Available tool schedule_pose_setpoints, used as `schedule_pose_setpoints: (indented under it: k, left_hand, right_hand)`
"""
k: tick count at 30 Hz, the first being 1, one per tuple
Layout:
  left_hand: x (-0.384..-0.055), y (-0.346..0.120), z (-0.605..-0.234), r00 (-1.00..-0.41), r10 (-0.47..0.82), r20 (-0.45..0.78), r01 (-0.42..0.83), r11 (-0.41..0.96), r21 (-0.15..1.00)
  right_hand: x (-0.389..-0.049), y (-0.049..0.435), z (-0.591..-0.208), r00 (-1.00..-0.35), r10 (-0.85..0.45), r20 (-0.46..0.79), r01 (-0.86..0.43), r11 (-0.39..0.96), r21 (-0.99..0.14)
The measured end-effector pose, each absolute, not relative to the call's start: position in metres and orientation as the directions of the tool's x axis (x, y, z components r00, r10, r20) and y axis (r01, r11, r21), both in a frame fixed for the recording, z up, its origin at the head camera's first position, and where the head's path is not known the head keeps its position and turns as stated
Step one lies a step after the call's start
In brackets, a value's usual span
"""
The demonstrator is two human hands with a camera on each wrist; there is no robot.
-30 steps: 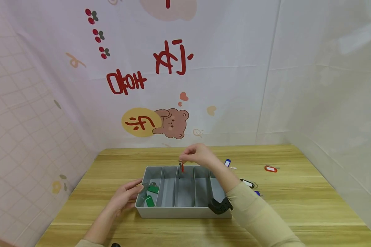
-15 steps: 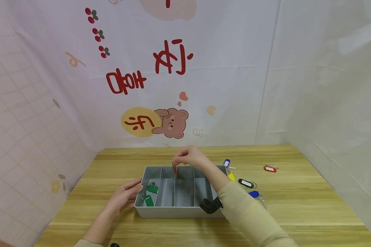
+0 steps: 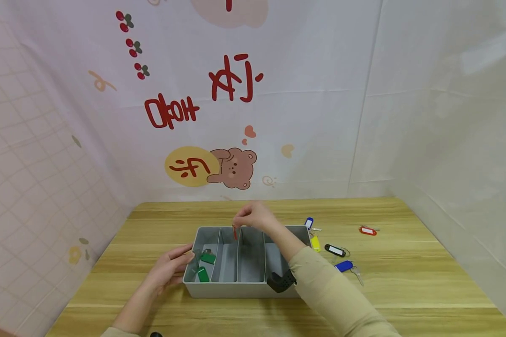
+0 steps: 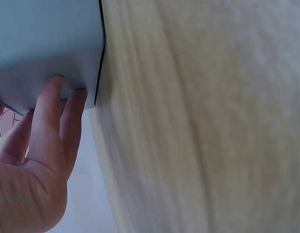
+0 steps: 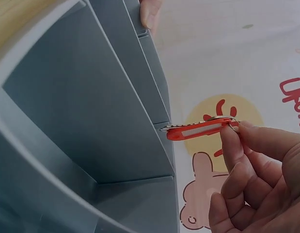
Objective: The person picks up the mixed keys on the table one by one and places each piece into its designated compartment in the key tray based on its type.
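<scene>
My right hand (image 3: pixel 255 217) pinches the metal ring of a red key tag (image 5: pixel 196 130) between thumb and finger. A key hangs from that ring alongside the tag. Both hang over the back of the second compartment from the left in a grey divided box (image 3: pixel 244 290). At the box's left wall my left hand (image 3: pixel 170 269) holds on, the thumb tip over the rim and the fingers (image 4: pixel 45 121) against the outside. Two green key tags (image 3: pixel 208 258) lie in the leftmost compartment. My right forearm hides part of the rightmost compartment.
Right of the box lie a blue key tag (image 3: pixel 309 223), a yellow one (image 3: pixel 315 243), a black one (image 3: pixel 335 250) and another blue tag (image 3: pixel 344 266) with a key. A red key tag (image 3: pixel 368 230) lies farther right. A printed cloth (image 3: pixel 312 117) hangs behind the table.
My right hand has moved left and slightly lower with the red key tag, from over the middle compartment to over the second from the left. The left hand stays at the box.
</scene>
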State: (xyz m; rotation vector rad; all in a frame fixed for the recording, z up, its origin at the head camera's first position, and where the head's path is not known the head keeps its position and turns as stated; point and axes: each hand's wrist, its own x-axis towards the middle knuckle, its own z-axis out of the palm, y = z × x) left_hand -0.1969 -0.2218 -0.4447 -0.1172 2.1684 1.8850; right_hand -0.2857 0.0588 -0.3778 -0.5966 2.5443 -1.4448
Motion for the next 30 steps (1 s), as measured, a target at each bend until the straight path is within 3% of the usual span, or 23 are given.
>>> schedule_pose_setpoints:
  k: [16, 30]
  left_hand:
    - [-0.197, -0.222, -0.446, -0.959, 0.128, -0.252, -0.233, 0.152, 0.961]
    - [-0.197, -0.222, -0.445, -0.960, 0.126, -0.250, -0.232, 0.141, 0.962]
  right_hand:
    - [-0.284, 0.052, -0.378, -0.914, -0.406, 0.022, -0.235, 0.481, -0.844]
    - [-0.271, 0.069, -0.368, -0.887, -0.450, 0.104, -0.288, 0.363, -0.886]
